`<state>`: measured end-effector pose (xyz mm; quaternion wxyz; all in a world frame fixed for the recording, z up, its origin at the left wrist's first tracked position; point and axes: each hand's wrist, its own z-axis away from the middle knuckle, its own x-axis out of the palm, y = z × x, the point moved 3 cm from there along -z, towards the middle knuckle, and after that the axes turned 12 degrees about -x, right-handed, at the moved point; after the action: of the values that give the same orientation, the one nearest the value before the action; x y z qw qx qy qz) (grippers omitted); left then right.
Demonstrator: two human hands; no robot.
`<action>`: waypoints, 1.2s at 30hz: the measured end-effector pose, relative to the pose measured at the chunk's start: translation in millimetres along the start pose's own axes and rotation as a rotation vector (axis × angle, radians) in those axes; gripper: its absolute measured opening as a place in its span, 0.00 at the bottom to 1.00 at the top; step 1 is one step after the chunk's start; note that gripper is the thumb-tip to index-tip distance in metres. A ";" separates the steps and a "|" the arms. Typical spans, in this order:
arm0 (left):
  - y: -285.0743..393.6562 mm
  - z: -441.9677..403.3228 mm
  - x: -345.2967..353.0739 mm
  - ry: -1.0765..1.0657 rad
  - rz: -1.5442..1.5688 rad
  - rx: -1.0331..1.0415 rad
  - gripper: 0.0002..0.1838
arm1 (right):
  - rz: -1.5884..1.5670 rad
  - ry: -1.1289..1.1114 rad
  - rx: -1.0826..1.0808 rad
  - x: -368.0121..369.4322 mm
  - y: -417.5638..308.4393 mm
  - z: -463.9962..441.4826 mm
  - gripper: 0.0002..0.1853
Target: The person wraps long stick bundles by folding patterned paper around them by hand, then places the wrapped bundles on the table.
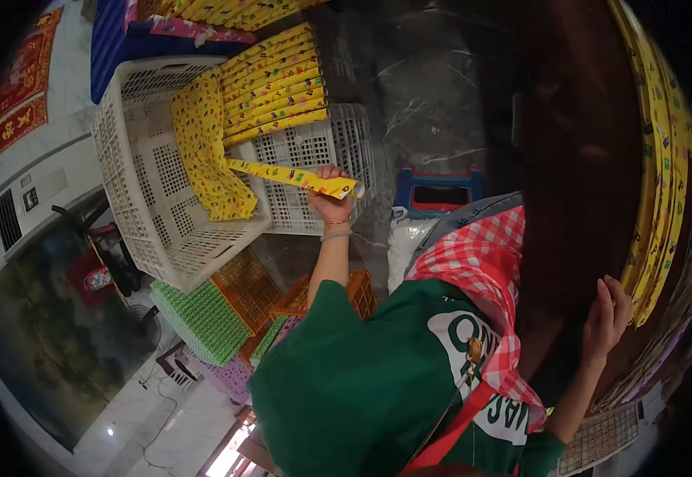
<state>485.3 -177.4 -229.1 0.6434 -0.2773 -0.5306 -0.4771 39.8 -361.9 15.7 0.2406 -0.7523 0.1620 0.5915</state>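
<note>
My left hand (332, 205) is closed around one end of a yellow patterned strip (286, 174), with a pale end showing past the fingers. The strip's other end reaches a yellow patterned sheet (207, 151) draped in a white plastic crate (141, 171). Beside the sheet, several yellow patterned rolls (274, 79) lie side by side. My right hand (607, 319) is at the edge of the dark tabletop, fingers slightly curled and apart, close to the ends of long yellow patterned strips (664, 175). It holds nothing visible.
Another white crate (294, 215) is under the rolls. Below the first crate are a green patterned stack (199, 314) and orange crates (250, 286). A blue and red stool (439, 191) stands on the dark floor ahead. The dark table (577, 159) extends along the right.
</note>
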 end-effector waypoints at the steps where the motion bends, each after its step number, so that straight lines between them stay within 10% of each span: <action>1: -11.0 0.7 16.9 -0.007 -0.021 -0.002 0.13 | -0.024 0.025 -0.014 -0.1 -0.3 0.6 0.17; 11: -203.4 40.6 202.0 -0.376 0.133 -0.542 0.18 | -0.246 0.254 -0.069 -24.1 -20.3 -16.9 0.17; 17: -260.2 50.8 230.0 -0.566 -0.017 -0.850 0.14 | -1.050 0.335 0.620 -27.4 -40.2 7.3 0.14; 21: -286.9 64.3 231.6 -0.706 -0.265 -0.904 0.17 | -0.976 0.191 0.859 -38.9 -55.2 27.1 0.21; 25: -312.9 74.4 239.0 -0.813 -0.361 -1.092 0.19 | -0.794 0.193 0.850 -39.1 -59.4 57.5 0.25; 28: -325.1 83.2 250.6 -0.835 -0.411 -1.131 0.16 | -1.422 0.541 0.838 -34.9 -69.2 84.6 0.20; 36: -340.8 94.0 255.2 -0.711 -0.443 -1.230 0.13 | -1.524 0.734 0.755 -41.4 -76.0 129.5 0.22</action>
<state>131.8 -311.0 -11.6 0.0503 -0.6113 -0.3875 -0.6882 -35.4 -228.7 44.8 0.7274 -0.6675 -0.1286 -0.0939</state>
